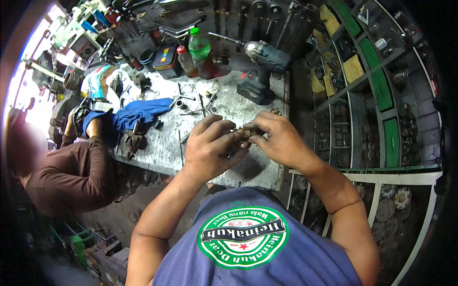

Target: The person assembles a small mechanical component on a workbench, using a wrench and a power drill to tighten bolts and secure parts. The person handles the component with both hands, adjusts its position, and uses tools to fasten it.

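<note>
Between my two hands, above the metal-topped bench, is a small round brassy metal part (pixel 245 134); its exact kind is too small to tell. My left hand (pixel 210 147) curls its fingers around it from the left, palm partly turned up. From the other side, the thumb and forefinger of my right hand (pixel 277 138) pinch at it. A second small coppery piece (pixel 244 144) shows just below, among the left fingertips. On the bench beyond my hands lie a T-shaped metal tool (pixel 202 106) and a loose socket (pixel 180 104).
A cordless impact wrench (pixel 267 53) stands at the bench's back right. Beside it are a green-capped bottle (pixel 200 51), a red-capped bottle (pixel 186 61) and a dark box (pixel 166 59). Left lies a blue cloth (pixel 143 112), near a brown-sleeved co-worker (pixel 71 176). Parts shelves (pixel 377 86) rise right.
</note>
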Demonstrator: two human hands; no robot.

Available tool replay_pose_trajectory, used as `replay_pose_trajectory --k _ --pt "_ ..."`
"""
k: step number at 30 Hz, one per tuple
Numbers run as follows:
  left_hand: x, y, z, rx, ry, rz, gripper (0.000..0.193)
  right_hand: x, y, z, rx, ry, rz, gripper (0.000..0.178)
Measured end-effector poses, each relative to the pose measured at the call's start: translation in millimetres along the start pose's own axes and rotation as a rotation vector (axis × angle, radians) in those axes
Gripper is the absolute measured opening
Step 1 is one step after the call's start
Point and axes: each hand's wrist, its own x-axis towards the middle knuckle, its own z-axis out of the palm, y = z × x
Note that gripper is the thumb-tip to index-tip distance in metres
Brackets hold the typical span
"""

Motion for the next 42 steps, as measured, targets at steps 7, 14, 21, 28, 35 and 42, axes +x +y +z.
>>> replay_pose_trajectory --k 7,14,21,28,35,42 --pt "-2.6 -4.5 -8.4 0.025 0.006 -0.025 0.048 -22.4 90.7 14.0 0.627 0.220 0.413 0.040" --pt "-14.2 -10.6 -7.8 0.014 0.030 -0.141 0.081 -61.1 191.1 116.0 -0.201 0.188 0.530 0.045" --pt "-13.1 -8.8 -7.4 0.044 0.009 -0.143 0.078 -53.8 211.0 142.5 -0.272 0.280 0.445 0.041" --pt "-5.4 0.9 -2.6 0.083 0.012 -0.111 0.078 -61.1 202.4 123.5 -0.067 0.309 0.568 0.025" --pt "-18.4 -10.3 0.3 0.085 -0.054 -0.143 0.084 -62.6 141.5 77.6 0.648 0.498 0.587 0.028" --pt "-19.5 -7.9 -0.1 -0.042 -0.095 -0.165 0.083 -37.7 42.3 28.3 0.579 0.541 0.388 0.019"
